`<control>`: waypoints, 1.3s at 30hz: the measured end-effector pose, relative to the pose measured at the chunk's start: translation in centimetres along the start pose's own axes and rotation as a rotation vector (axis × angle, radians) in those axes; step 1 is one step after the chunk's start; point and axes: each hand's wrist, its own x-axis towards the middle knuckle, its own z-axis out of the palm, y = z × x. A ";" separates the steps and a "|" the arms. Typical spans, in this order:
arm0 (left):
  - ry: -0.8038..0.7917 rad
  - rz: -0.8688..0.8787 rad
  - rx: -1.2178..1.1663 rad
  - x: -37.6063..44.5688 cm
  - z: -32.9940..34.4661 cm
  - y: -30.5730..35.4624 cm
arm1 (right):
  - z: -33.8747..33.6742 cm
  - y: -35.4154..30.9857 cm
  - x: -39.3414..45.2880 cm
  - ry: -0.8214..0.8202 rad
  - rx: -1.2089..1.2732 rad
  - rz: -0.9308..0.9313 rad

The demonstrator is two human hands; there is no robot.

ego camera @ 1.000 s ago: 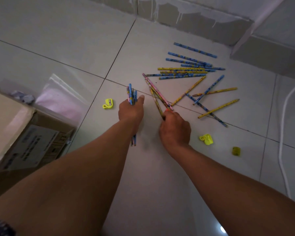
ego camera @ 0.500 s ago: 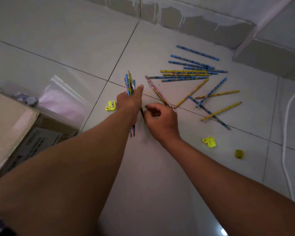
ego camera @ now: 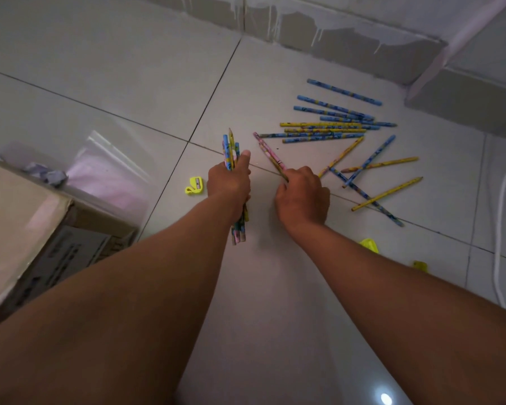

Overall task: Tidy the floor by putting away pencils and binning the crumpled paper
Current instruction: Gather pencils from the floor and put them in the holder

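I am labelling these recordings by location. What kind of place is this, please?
Probably an indoor room, perhaps unfinished: pale floor tiles, a roughly painted wall base, and a cardboard box beside them.

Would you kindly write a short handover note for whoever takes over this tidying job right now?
Hands: the left hand grips a bundle of gathered pencils. The right hand pinches a pink pencil that lies on the floor.
Things: the loose pencils are scattered on the tiles beyond the right hand, blue and yellow ones, several crossing each other. Crumpled paper lies at the left by the cardboard box.
Done: part of the pencils are collected in the left hand.
Left: gather the remaining pencils, put them all away, then bin the crumpled paper.
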 end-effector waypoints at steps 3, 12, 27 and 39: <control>0.025 0.038 0.077 0.5 -0.3 -0.6 | 0.4 0.4 -0.4 0.020 -0.028 0.016; -0.012 0.020 0.049 -0.2 -0.3 0.2 | 0.3 -0.8 -1.4 0.035 0.446 0.006; 0.064 -0.056 0.064 0.8 -0.1 0.3 | 0.2 0.3 0.5 0.175 0.303 -0.116; 0.096 0.025 0.068 0.0 0.0 -1.0 | 0.8 2.6 0.2 0.034 -0.040 -0.055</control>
